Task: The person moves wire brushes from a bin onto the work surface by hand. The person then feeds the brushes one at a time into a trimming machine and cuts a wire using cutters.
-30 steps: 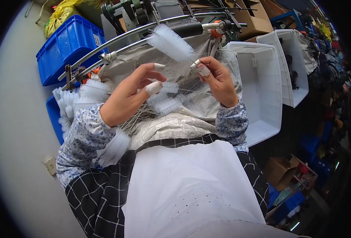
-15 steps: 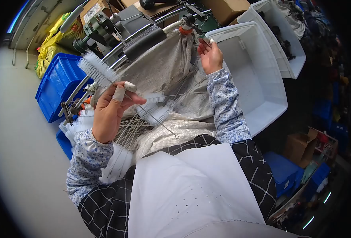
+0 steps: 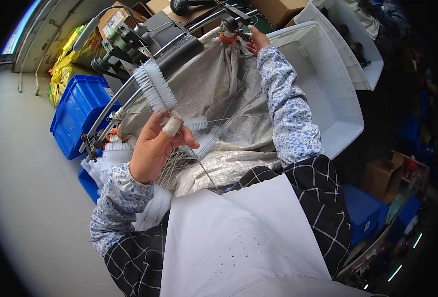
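My left hand (image 3: 154, 146), with white tape wrapped on its fingers, pinches the twisted wire stem of a bottle brush (image 3: 155, 89) just below its white bristles. The brush head points up and away from me; its stem runs down toward my lap. My right hand (image 3: 258, 41) is at the far end of the metal rig (image 3: 231, 24), its fingers curled by a small lever-like part. What those fingers hold is too small to make out. More white-bristled brushes (image 3: 206, 142) with long wire stems lie on the cloth beneath my hands.
Grey sacking (image 3: 199, 74) hangs below the rig's black roller (image 3: 179, 54). At left stands a blue crate (image 3: 77, 116), with stacked brushes (image 3: 111, 157) nearby. White plastic tubs (image 3: 335, 119) stand at right. A white sheet (image 3: 243, 237) covers my lap.
My right hand has moved up and away from me to the end of the rig. The brush in my left hand has swung more upright and shifted right.
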`<action>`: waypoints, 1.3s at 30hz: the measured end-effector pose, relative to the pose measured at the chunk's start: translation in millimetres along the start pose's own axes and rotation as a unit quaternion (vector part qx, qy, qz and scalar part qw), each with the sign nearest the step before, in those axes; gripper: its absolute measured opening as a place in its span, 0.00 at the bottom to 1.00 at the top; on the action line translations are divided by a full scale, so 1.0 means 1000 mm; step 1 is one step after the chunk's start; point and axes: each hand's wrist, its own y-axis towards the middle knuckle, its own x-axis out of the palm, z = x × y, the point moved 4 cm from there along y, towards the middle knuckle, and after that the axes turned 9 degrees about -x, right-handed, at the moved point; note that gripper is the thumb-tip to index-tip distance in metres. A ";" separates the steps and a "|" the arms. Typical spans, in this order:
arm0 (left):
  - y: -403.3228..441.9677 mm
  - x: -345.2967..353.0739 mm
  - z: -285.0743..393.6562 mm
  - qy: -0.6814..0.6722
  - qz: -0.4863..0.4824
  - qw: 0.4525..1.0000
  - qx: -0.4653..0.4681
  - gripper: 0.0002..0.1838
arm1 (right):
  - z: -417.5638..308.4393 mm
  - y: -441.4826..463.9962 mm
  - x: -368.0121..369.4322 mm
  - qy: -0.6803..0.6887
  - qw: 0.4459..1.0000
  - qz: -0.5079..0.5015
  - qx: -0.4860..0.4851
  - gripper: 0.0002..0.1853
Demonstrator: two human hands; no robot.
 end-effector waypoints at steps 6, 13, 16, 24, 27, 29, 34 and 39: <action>0.000 0.008 0.000 -0.008 -0.003 1.000 0.006 0.13 | 0.009 0.041 0.029 -0.213 0.941 -0.249 -0.082 0.22; -0.001 0.005 0.001 0.001 -0.001 1.000 0.012 0.14 | 0.003 0.042 0.020 0.192 0.976 -0.082 -0.064 0.12; -0.003 0.003 0.003 -0.002 0.008 1.000 0.012 0.14 | -0.032 0.022 -0.023 0.748 0.648 -0.142 -0.029 0.14; 0.005 0.004 0.004 -0.020 0.007 1.000 0.007 0.12 | -0.008 -0.043 -0.175 0.799 0.596 -0.043 -0.069 0.17; 0.008 0.005 0.003 -0.015 0.003 1.000 0.010 0.12 | -0.047 -0.106 -0.179 0.604 0.740 0.015 -0.296 0.14; 0.010 0.007 0.003 -0.014 -0.001 1.000 0.010 0.12 | -0.074 -0.147 -0.141 0.472 0.841 -0.031 -0.262 0.21; 0.011 0.010 0.003 -0.018 -0.006 0.999 0.025 0.13 | -0.075 -0.195 -0.036 0.368 0.873 -0.294 -0.124 0.33; 0.011 0.008 -0.002 -0.046 0.033 0.998 -0.007 0.13 | -0.085 -0.246 0.033 0.377 0.814 -0.405 -0.174 0.26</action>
